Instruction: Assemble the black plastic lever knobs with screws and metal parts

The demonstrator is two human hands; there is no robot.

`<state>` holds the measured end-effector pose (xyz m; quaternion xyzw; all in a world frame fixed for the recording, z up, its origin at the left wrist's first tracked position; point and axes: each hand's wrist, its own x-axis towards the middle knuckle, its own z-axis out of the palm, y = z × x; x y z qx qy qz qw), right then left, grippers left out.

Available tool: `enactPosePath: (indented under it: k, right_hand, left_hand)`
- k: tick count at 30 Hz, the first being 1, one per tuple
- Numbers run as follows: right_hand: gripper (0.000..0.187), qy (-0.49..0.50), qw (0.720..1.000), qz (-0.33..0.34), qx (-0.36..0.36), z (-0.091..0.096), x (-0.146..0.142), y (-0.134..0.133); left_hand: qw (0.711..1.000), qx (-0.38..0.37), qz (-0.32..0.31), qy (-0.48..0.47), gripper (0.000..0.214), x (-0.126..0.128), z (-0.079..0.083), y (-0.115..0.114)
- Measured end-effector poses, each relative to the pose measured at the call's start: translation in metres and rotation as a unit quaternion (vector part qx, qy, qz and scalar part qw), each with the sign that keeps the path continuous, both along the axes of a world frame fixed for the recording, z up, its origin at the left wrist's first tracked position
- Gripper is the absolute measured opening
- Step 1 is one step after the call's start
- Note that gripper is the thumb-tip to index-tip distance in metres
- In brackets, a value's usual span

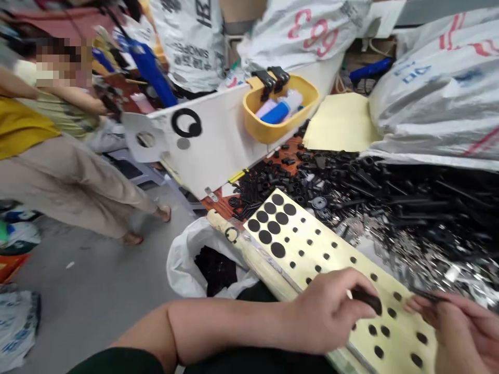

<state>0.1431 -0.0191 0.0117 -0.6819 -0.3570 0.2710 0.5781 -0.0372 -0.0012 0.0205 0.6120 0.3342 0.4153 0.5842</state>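
Observation:
My left hand point(331, 309) pinches a dark rounded piece point(367, 300) between thumb and fingers, low over the pale yellow sheet. To its right my right hand point(460, 327) is closed, fingertips together on a thin dark piece point(427, 295) whose kind I cannot make out. Black round stickers, large at the far end and small along the rest, dot the yellow sheet point(339, 267) under both hands. Part of the sheet's near end is hidden by my hands.
Black plastic parts point(405, 197) and shiny metal pieces point(440, 259) heap beyond the sheet. A yellow bin point(257, 130) hangs on a white board point(218, 140). A white bag point(183, 259) with black pieces stands below the table edge. Large sacks point(448, 93) stand behind; a person point(66, 171) stands left.

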Motion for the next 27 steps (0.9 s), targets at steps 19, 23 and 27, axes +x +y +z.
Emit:
enactPosePath:
  k: [19,23,27]
  right_hand:
    - [0.018,-0.477,0.836,0.241,0.124,0.026,-0.01,-0.034]
    - [0.019,-0.469,0.836,0.258,0.12,0.017,-0.008,-0.036]
    - [0.013,-0.461,0.859,0.203,0.087,0.016,-0.015,-0.041]
  left_hand:
    - [0.926,-0.308,-0.138,-0.17,0.016,0.02,-0.019,-0.002]
    - [0.938,-0.287,-0.122,-0.15,0.009,0.02,-0.018,-0.003]
    - [0.962,-0.228,-0.096,-0.115,0.012,0.02,-0.019,-0.007]
